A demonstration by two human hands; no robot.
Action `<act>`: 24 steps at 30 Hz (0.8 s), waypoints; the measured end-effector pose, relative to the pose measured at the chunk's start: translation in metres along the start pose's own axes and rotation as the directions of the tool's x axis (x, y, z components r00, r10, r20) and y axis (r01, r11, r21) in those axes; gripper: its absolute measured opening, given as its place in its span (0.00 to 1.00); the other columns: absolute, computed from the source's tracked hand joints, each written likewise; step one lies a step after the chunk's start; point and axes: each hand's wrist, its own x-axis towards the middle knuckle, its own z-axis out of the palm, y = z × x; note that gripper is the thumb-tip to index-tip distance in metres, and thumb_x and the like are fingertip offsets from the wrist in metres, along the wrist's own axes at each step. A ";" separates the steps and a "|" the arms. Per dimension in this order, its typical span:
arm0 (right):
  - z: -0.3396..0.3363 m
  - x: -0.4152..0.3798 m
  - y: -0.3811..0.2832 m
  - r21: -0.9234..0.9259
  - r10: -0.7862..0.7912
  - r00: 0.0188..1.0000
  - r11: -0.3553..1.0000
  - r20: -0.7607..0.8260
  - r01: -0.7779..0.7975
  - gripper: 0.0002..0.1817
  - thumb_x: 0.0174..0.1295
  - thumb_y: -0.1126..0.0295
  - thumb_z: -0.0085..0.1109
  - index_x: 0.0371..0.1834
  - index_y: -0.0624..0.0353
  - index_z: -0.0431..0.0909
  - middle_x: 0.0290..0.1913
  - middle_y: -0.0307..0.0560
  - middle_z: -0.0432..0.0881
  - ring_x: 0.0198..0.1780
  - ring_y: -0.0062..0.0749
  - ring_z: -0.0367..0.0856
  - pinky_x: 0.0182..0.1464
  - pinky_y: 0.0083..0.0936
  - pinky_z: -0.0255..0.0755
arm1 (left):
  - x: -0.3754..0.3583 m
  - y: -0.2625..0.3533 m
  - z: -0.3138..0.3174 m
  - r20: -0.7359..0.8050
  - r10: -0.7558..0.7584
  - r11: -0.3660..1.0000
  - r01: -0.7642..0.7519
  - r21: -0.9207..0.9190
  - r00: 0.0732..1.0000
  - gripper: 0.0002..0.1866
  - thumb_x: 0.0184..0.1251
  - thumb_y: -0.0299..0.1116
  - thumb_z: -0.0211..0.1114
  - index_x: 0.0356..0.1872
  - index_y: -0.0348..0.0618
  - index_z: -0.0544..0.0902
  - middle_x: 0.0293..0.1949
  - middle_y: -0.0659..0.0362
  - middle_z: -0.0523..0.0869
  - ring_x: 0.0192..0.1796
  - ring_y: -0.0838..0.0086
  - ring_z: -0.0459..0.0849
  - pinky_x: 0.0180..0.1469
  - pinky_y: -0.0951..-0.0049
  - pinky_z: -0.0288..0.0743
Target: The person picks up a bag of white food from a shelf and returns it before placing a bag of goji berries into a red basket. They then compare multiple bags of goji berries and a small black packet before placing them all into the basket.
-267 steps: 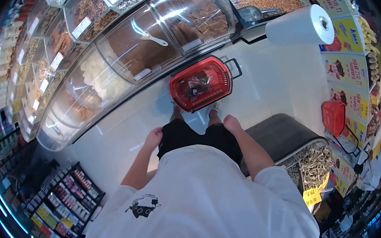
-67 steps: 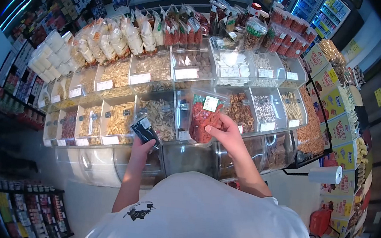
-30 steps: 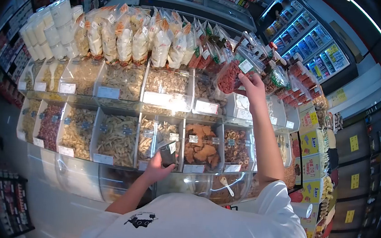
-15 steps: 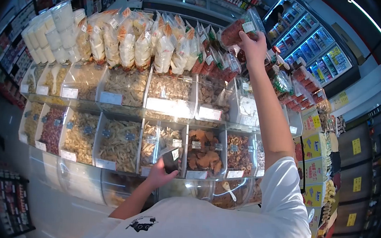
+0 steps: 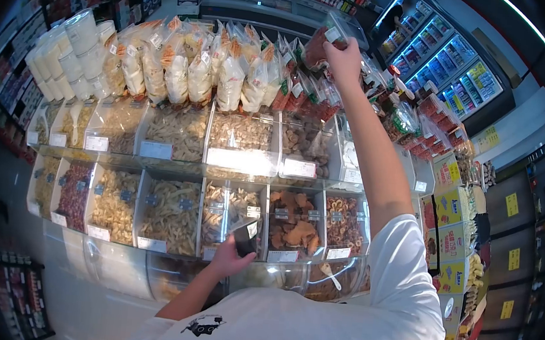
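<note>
My right hand [image 5: 345, 60] reaches out over the back of the display with its fingers closed on the top of a clear bag of dark red dried goods [image 5: 313, 51]. A white label shows on this bag. Similar red bags [image 5: 306, 93] stand in a row just below it. Close to my body, my left hand [image 5: 231, 260] grips a dark packet with a white label [image 5: 246, 236], above the front row of bins. Behind that packet lies a bin of sliced dried goods [image 5: 217, 194].
Bags of pale goods [image 5: 199, 78] and stacked plastic tubs [image 5: 78, 46] line the back left. Yellow boxes [image 5: 452, 243] stand on the right. Farther off are lit drink fridges [image 5: 441, 58], a person in dark clothes [image 5: 386, 25] and a chest freezer [image 5: 262, 5].
My right hand has carried the bag of red dried goods leftward over the row. The left hand keeps its grip on the dark packet, shifting only slightly with the view.
</note>
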 end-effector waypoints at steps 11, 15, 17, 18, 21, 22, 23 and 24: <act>0.052 -0.006 0.043 -0.234 0.159 0.975 0.965 0.155 -0.120 0.24 0.52 0.58 0.71 0.43 0.67 0.77 0.43 0.62 0.87 0.49 0.57 0.86 0.51 0.41 0.78 | -0.002 0.007 0.002 -0.026 0.019 0.999 -0.020 -0.033 0.999 0.27 0.61 0.28 0.74 0.58 0.36 0.71 0.56 0.55 0.88 0.56 0.72 0.87 0.59 0.70 0.79; 0.060 -0.006 0.059 -0.285 0.191 0.963 0.949 0.189 -0.132 0.23 0.54 0.58 0.67 0.44 0.67 0.80 0.45 0.65 0.87 0.50 0.59 0.86 0.52 0.43 0.79 | -0.002 0.006 0.001 0.004 0.008 1.000 -0.008 -0.017 1.000 0.28 0.62 0.27 0.74 0.59 0.36 0.69 0.56 0.55 0.88 0.56 0.72 0.87 0.60 0.69 0.79; 0.056 -0.007 0.051 -0.292 0.215 0.957 0.944 0.197 -0.152 0.22 0.54 0.58 0.64 0.44 0.67 0.82 0.45 0.66 0.87 0.50 0.61 0.86 0.53 0.46 0.79 | -0.001 0.001 0.001 0.013 -0.014 0.999 0.015 -0.038 1.000 0.28 0.62 0.27 0.74 0.59 0.36 0.70 0.56 0.55 0.88 0.57 0.72 0.86 0.61 0.69 0.79; 0.052 -0.005 0.048 -0.358 0.275 0.914 0.920 0.300 -0.159 0.23 0.54 0.56 0.63 0.44 0.66 0.84 0.46 0.67 0.87 0.51 0.60 0.86 0.54 0.45 0.79 | -0.001 -0.001 0.001 0.016 -0.014 0.999 0.015 -0.034 1.000 0.28 0.62 0.27 0.74 0.59 0.36 0.70 0.56 0.55 0.88 0.57 0.72 0.86 0.61 0.69 0.79; 0.050 -0.005 0.043 -0.451 0.319 0.875 0.882 0.365 -0.133 0.25 0.53 0.53 0.61 0.43 0.65 0.88 0.47 0.68 0.87 0.52 0.59 0.87 0.56 0.44 0.79 | -0.002 -0.009 0.003 0.003 0.002 0.998 -0.002 -0.063 1.000 0.28 0.62 0.27 0.74 0.60 0.36 0.69 0.56 0.55 0.88 0.58 0.73 0.86 0.62 0.70 0.78; 0.049 -0.004 0.041 -0.471 0.326 0.857 0.875 0.399 -0.114 0.25 0.53 0.53 0.61 0.43 0.65 0.88 0.47 0.67 0.87 0.52 0.59 0.87 0.56 0.44 0.79 | -0.001 -0.011 0.004 -0.001 0.007 0.996 -0.007 -0.088 1.000 0.29 0.62 0.27 0.74 0.61 0.36 0.69 0.56 0.55 0.87 0.58 0.73 0.85 0.62 0.70 0.78; 0.048 -0.003 0.039 -0.490 0.334 0.837 0.867 0.433 -0.093 0.25 0.53 0.54 0.61 0.43 0.65 0.88 0.47 0.67 0.87 0.53 0.58 0.86 0.56 0.45 0.79 | -0.001 -0.013 0.004 -0.005 0.012 0.994 -0.012 -0.113 1.000 0.29 0.62 0.27 0.73 0.61 0.36 0.69 0.56 0.55 0.87 0.58 0.73 0.85 0.62 0.69 0.77; 0.049 -0.003 0.040 -0.488 0.334 0.838 0.868 0.431 -0.095 0.25 0.53 0.54 0.61 0.43 0.65 0.88 0.47 0.67 0.87 0.53 0.58 0.86 0.56 0.45 0.79 | -0.001 -0.015 0.004 -0.004 0.013 0.994 -0.013 -0.109 1.000 0.29 0.62 0.27 0.73 0.61 0.36 0.69 0.56 0.55 0.87 0.58 0.73 0.85 0.62 0.69 0.77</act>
